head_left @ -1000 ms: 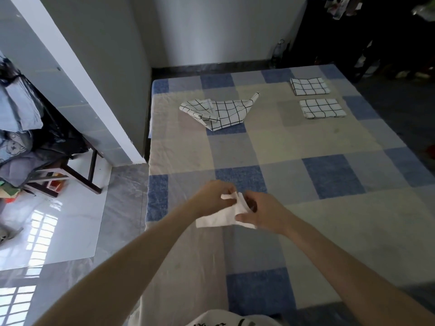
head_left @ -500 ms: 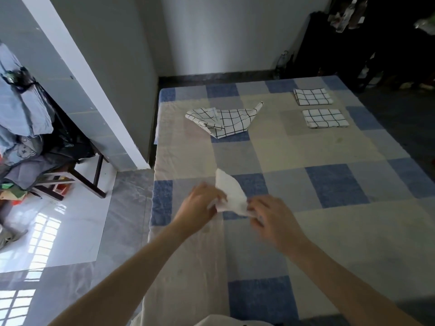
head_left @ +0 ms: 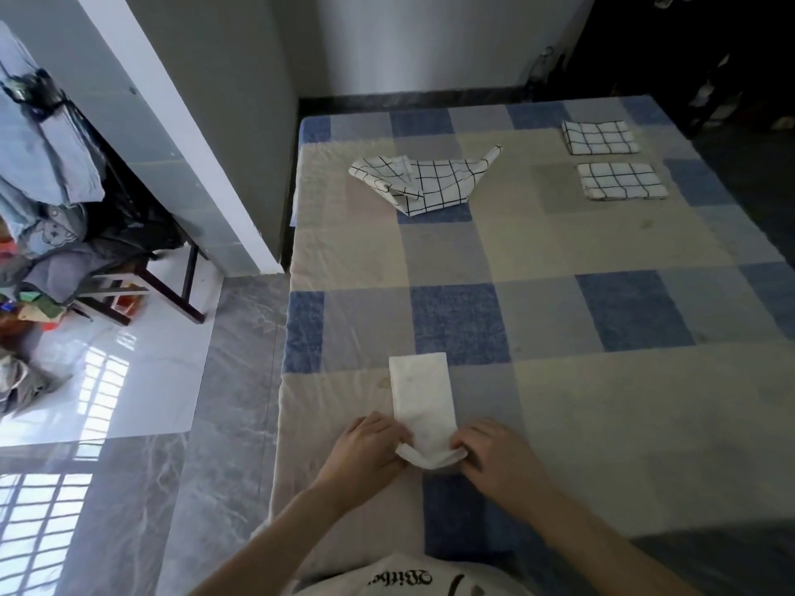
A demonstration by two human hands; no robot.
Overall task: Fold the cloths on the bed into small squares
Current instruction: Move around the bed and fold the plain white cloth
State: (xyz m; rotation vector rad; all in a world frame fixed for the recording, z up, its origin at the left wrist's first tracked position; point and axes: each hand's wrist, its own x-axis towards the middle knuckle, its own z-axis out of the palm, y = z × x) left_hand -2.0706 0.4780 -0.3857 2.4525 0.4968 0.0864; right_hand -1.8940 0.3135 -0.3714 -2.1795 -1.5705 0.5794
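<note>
Plain white cloth (head_left: 422,402): narrow strip, flat, near bed edge at 6 o'clock, near end curled. Unfolded grid-check cloth (head_left: 423,177) crumpled at 11 o'clock. Two folded grid-check squares (head_left: 599,137), (head_left: 620,181) side by side at 1 o'clock.

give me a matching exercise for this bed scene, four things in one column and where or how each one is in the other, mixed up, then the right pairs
Things
1. plain white cloth
2. crumpled checked cloth
3. two folded checked squares
4. hands

States
A. lying unfolded in a loose heap at the far left of the bed
B. laid out as a long strip near the close edge
C. pinching the near end of the strip, one at each corner
D. set neatly one behind the other at the far right

Pairs: 1-B, 2-A, 3-D, 4-C
</note>
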